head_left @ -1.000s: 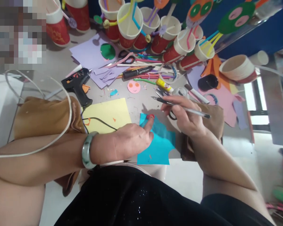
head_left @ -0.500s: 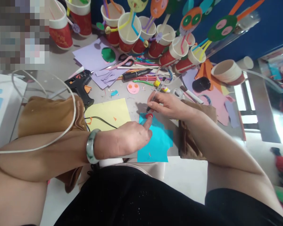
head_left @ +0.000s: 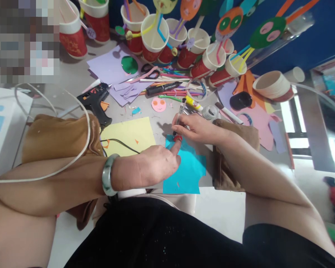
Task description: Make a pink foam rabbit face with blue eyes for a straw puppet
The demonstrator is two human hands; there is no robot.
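Note:
My right hand (head_left: 194,127) is closed around a slim clear pen (head_left: 180,111), its tip down at a small red paper piece (head_left: 177,137). That piece lies near the top edge of a blue paper sheet (head_left: 185,171) with notched edges. With its index finger stretched out, my left hand (head_left: 159,162) presses on the red piece; the other fingers are curled under and partly hidden, and I see nothing gripped in them. Just beyond lies a pink paper circle (head_left: 158,104) with orange eyes and a drawn smile. A yellow paper sheet (head_left: 128,132) is beside my left hand.
A black glue gun (head_left: 95,100) lies at left, with a white cable crossing my left forearm. Red-and-white paper cups (head_left: 155,37) with paper figures line the back. Several straws, a black marker (head_left: 163,88), a yellow glue tube (head_left: 193,102) and brown padded cushions (head_left: 61,137) are around.
The pen stands more upright and its tip has come down to the red piece, with my right hand shifted slightly. My left finger still presses there. The view has moved a little.

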